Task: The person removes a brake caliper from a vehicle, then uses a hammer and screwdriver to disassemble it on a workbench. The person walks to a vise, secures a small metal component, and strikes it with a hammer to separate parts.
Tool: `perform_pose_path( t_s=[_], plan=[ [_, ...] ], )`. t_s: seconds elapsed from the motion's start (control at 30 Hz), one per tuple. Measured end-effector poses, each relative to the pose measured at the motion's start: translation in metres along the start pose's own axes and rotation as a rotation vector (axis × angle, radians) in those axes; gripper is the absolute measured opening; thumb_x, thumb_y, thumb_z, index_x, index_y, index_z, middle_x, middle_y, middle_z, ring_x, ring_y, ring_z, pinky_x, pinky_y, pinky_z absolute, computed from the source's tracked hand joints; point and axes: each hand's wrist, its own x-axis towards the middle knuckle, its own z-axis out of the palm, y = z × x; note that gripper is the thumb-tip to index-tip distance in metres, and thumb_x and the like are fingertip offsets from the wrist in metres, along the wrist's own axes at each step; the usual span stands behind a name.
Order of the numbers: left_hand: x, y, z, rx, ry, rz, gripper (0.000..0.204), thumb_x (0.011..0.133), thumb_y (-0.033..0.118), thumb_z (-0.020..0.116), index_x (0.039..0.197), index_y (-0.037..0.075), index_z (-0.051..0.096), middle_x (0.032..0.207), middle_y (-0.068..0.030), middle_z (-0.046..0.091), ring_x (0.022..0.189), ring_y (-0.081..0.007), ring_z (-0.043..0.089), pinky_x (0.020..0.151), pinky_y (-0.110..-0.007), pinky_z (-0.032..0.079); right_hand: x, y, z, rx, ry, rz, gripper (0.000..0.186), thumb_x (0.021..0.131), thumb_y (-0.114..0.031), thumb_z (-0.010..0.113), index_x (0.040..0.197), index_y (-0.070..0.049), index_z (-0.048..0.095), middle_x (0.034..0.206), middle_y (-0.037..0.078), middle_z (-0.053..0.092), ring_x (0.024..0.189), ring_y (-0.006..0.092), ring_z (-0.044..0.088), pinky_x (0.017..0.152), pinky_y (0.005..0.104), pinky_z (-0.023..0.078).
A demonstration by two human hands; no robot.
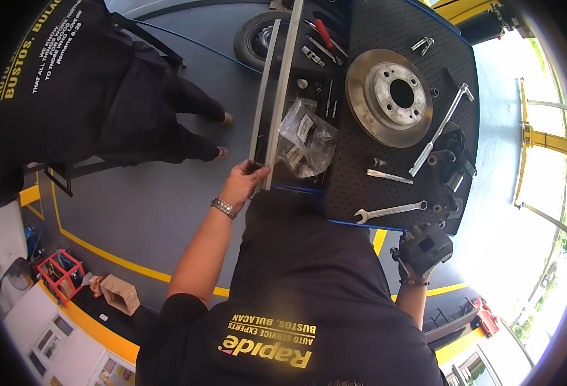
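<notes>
My left hand (241, 183), a watch on its wrist, pinches the near end of the front rail of a pulled-out drawer (275, 109). Inside the drawer lie clear plastic bags (315, 145) and a red-handled screwdriver (322, 32). On the right, my right hand (414, 273) is closed around a dark brake caliper (427, 244), just off the cart's near edge; the caliper hides most of the fingers. A combination wrench (391, 211) lies close by on the dark cart top (354, 186). Beyond it rest a short flat metal tool (389, 175) and a large brake disc (360, 96).
A long-handled socket wrench (441, 128) and a dark bracket (454, 161) lie at the cart's right side. To the left, a person in dark clothes (122, 96) stands near a wheel (256, 38). Behind me are a red frame (61, 275) and a cardboard box (120, 294).
</notes>
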Motion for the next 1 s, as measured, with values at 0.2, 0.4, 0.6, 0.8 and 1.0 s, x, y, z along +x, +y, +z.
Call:
perform_pose_path(
  t_s=[0.2, 0.4, 0.6, 0.8, 1.0],
  plan=[
    [0.007, 0.024, -0.067, 0.001, 0.128, 0.091, 0.028, 0.09, 0.027, 0.083, 0.096, 0.005, 0.067, 0.079, 0.0043, 0.063, 0.06, -0.0033, 0.05, 0.054, -0.022, 0.039, -0.015, 0.021, 0.033, -0.103, 0.185, -0.059, 0.035, 0.103, -0.036, 0.053, 0.13, -0.014, 0.061, 0.113, 0.009, 0.069, 0.087, 0.0263, 0.07, 0.074, 0.0399, 0.061],
    [0.01, 0.036, -0.106, 0.228, 0.244, 0.277, 0.026, 0.09, 0.021, 0.083, 0.094, 0.0, 0.068, 0.088, 0.0015, 0.069, 0.08, -0.0073, 0.059, 0.075, -0.026, 0.049, -0.015, 0.019, 0.032, -0.139, 0.231, -0.065, 0.039, 0.104, -0.04, 0.049, 0.136, -0.017, 0.055, 0.128, 0.006, 0.063, 0.101, 0.0252, 0.067, 0.078, 0.0387, 0.06],
    [-0.008, 0.069, -0.118, 0.883, 0.392, 0.415, 0.063, 0.089, 0.06, 0.073, 0.084, -0.003, 0.066, 0.07, -0.0138, 0.067, 0.064, -0.0266, 0.065, 0.065, -0.038, 0.053, -0.008, 0.015, 0.018, -0.165, 0.21, -0.074, 0.04, 0.105, -0.041, 0.047, 0.137, -0.017, 0.054, 0.13, 0.006, 0.061, 0.102, 0.0238, 0.066, 0.078, 0.0391, 0.058],
    [-0.019, 0.113, -0.103, 0.962, 0.56, 0.719, 0.057, 0.074, 0.051, 0.088, 0.095, 0.002, 0.069, 0.082, -0.0097, 0.073, 0.072, -0.0248, 0.07, 0.069, -0.036, 0.057, -0.001, 0.018, 0.01, -0.465, 0.235, -0.125, 0.039, 0.105, -0.039, 0.048, 0.136, -0.016, 0.053, 0.129, 0.008, 0.061, 0.103, 0.0235, 0.065, 0.078, 0.0393, 0.057],
    [-0.012, 0.127, -0.075, 1.753, 0.132, 0.49, 0.075, 0.085, 0.021, 0.074, 0.154, 0.021, 0.044, 0.104, -0.0119, 0.066, 0.083, -0.0342, 0.07, 0.072, -0.045, 0.058, -0.009, 0.016, 0.015, -0.462, 0.305, -0.117, 0.039, 0.106, -0.037, 0.049, 0.139, -0.017, 0.051, 0.13, 0.007, 0.061, 0.104, 0.023, 0.065, 0.08, 0.0381, 0.058]
  ],
)
